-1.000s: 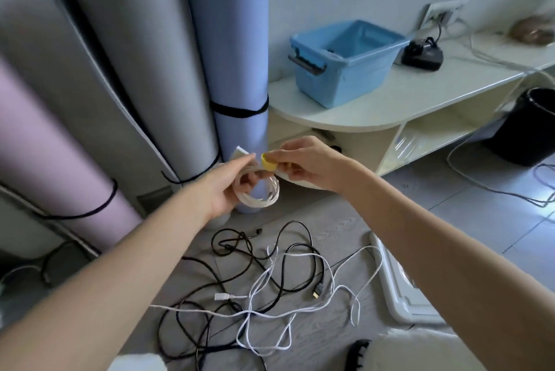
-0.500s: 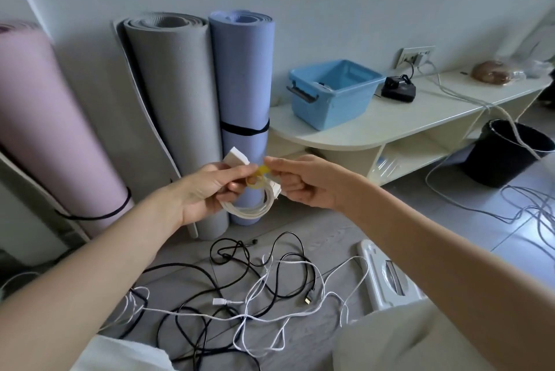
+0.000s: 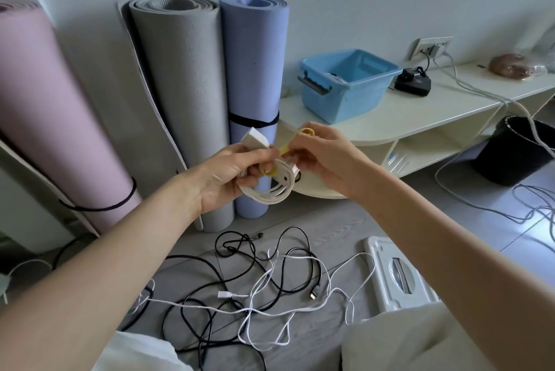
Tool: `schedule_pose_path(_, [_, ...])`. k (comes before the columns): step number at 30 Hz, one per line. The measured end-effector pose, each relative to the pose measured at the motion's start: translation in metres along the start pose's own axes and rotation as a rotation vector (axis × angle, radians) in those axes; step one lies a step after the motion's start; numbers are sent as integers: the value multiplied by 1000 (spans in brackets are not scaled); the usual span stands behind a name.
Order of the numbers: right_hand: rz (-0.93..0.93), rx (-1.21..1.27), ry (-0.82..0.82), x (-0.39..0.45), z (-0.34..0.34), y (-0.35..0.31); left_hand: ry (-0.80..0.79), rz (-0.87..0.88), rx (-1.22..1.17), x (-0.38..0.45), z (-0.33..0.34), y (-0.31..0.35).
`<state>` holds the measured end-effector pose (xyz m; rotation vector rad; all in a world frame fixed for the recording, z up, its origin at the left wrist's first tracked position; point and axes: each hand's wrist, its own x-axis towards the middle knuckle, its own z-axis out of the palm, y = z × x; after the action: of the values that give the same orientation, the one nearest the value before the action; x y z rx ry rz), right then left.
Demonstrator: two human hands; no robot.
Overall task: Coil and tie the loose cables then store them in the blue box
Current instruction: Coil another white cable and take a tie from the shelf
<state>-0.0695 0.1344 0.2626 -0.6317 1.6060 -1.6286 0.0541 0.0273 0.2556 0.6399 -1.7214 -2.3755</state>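
A: In front of the rolled mats, what does each grip hold?

B: Left hand (image 3: 228,174): fingers curled round the coiled white cable (image 3: 274,187), its white plug block (image 3: 254,138) sticking up above the grip. Right hand (image 3: 322,157): fingertips pinching the yellow tie (image 3: 295,142), which runs from that grip down round the coil.

A: Blue box (image 3: 345,82)?

B: Beyond and right of both grips, on the pale surface (image 3: 420,118), well apart from the coil. Something pale lies inside; cannot tell what.

A: Other cables?

B: Below the grips, on the floor (image 3: 330,220): black and white loose cables (image 3: 258,289), tangled together.
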Motion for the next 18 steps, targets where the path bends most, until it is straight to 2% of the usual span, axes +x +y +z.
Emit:
schedule_pose_path(5, [-81, -179, 90, 1, -1, 2, -97, 9, -41, -2, 2, 1])
schedule_pose_path(9, [-27, -193, 68, -3, 2, 2, -135, 1, -14, -4, 3, -1])
schedule_pose_path(12, [22, -231, 55, -7, 4, 0, -174, 15, 117, -5, 3, 0])
schedule_pose_path(18, [83, -232, 106, -5, 5, 2, -6, 126, 426, 0, 2, -1])
